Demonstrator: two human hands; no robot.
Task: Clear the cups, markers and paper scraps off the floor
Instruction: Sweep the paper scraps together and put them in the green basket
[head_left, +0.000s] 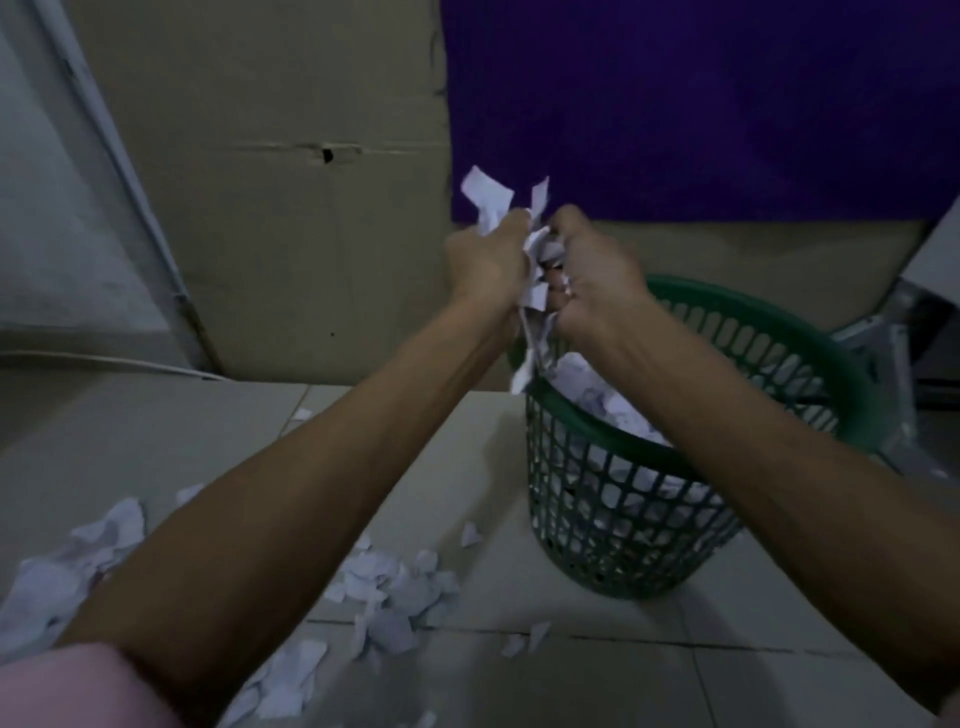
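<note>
Between left hand (485, 262) and right hand (597, 280): a gripped wad of torn white paper (535, 249).
Below them, a green plastic lattice basket (623, 519) on pale floor tiles (571, 675), brown cardboard wall (285, 234) behind.

No readable text, label, brand or number shows anywhere

Both bare forearms reach forward and upward from the lower corners of the view, converging toward twelve o'clock. The left hand (485, 260) is closed in a fist with its back facing the camera, fingers curled round a bunch of torn white paper scraps (535, 260) that stick out above its knuckles. The right hand (597, 280) sits just beside it at three o'clock, fingers bent and gripping the same bunch, the two hands pressed close together. A pink sleeve (67, 686) covers the left upper arm at seven o'clock.
</note>
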